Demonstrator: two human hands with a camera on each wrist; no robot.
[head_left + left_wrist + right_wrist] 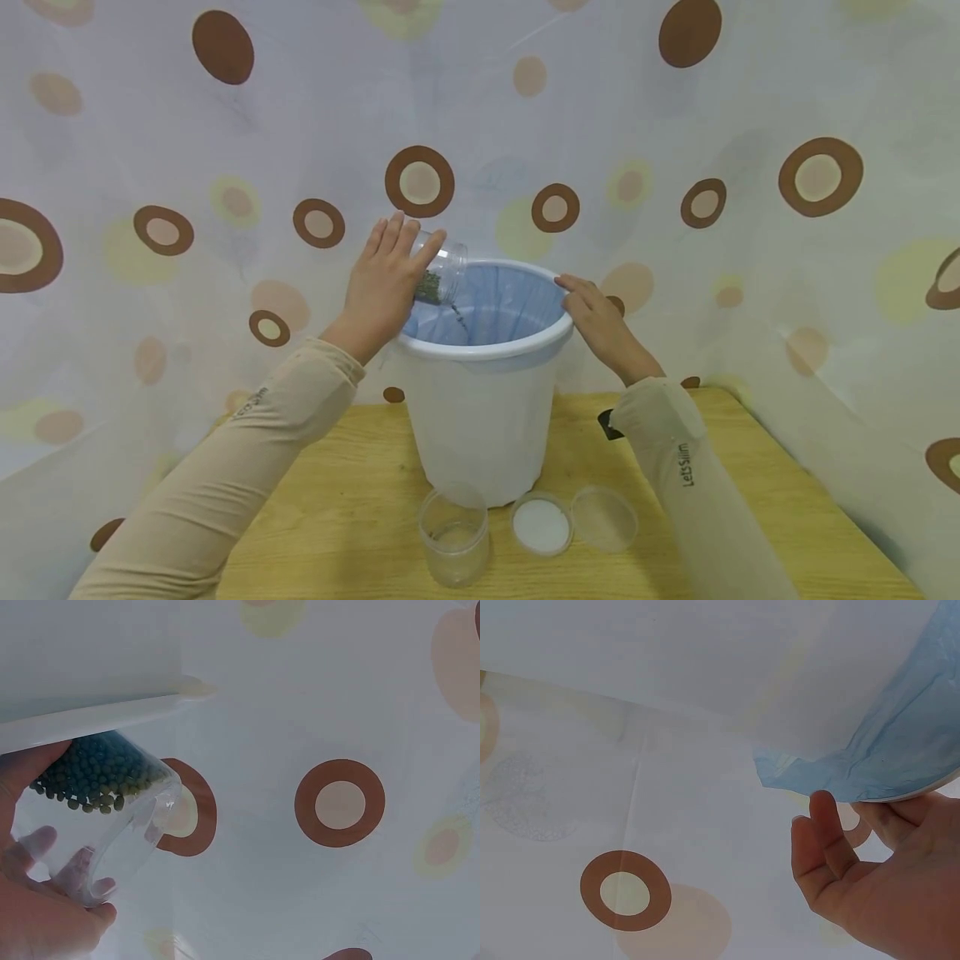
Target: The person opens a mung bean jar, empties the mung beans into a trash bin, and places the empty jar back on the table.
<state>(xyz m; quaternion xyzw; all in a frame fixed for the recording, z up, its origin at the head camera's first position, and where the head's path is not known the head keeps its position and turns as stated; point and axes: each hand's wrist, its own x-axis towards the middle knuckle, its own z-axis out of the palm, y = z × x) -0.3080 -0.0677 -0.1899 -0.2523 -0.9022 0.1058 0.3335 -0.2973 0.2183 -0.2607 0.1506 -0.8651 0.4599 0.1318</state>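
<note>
My left hand (386, 283) grips a clear plastic jar (450, 265), tipped sideways over the mouth of a white trash bin (480, 417). Small green beans (94, 769) lie along the jar's lower side, and a thin stream of them falls from its mouth into the bin. A blue bag (517, 304) lines the inside. On the bin's right side, my right hand (600, 321) holds the rim, its fingers bent at the edge. Where the falling beans land is hidden by the front rim.
In front of the bin, a second clear jar (457, 546) stands on the wooden table (337, 500). Right of it lie a round lid with a white disc (541, 525) and a clear lid (604, 519). A wall covering (480, 100) with brown circles rises behind.
</note>
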